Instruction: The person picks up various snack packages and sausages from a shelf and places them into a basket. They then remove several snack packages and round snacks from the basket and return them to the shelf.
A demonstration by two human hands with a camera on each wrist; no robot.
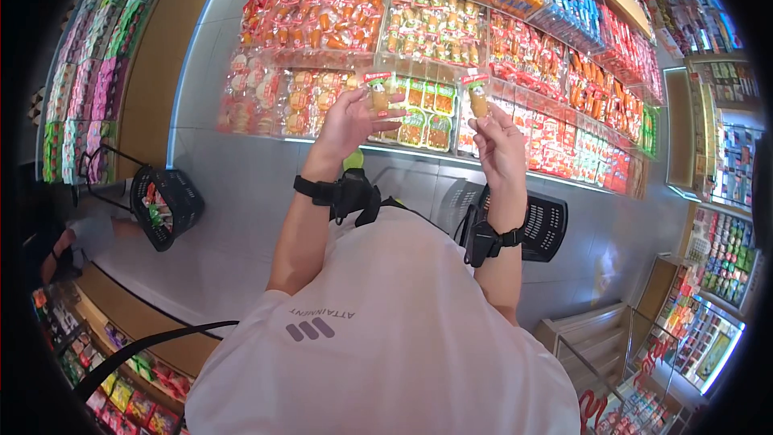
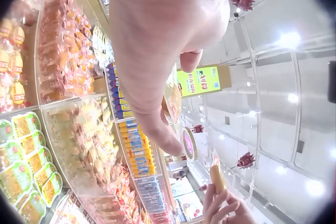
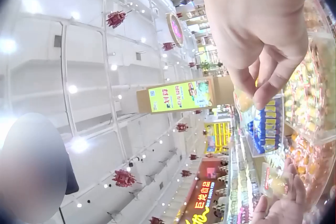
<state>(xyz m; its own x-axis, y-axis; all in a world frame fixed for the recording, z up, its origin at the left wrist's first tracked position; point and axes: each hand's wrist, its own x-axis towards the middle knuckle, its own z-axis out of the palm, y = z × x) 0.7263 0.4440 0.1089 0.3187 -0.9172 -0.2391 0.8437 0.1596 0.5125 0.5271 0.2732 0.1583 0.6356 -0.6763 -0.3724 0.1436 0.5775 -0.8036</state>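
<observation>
My left hand [image 1: 345, 125] holds a clear-wrapped brown snack [image 1: 379, 97] with a red and green label, by its fingers, above the display. In the right wrist view that wrapped snack [image 3: 275, 182] lies against the fingers of the left hand [image 3: 283, 205]. Pinched upright between the thumb and fingers of my right hand [image 1: 503, 145] is a similar wrapped snack [image 1: 478, 101], tan and sausage-shaped. The left wrist view shows the right-hand snack [image 2: 217, 178] from the far side. Both packs are apart, raised about level with each other.
Beneath the hands, a sloping display [image 1: 439, 20] holds many packaged snacks in clear-walled bins, including green-rimmed trays [image 1: 425, 113]. A black basket [image 1: 543, 229] stands on the floor by my right arm; another basket [image 1: 165, 205] is at left near a person. Shelves line the right side.
</observation>
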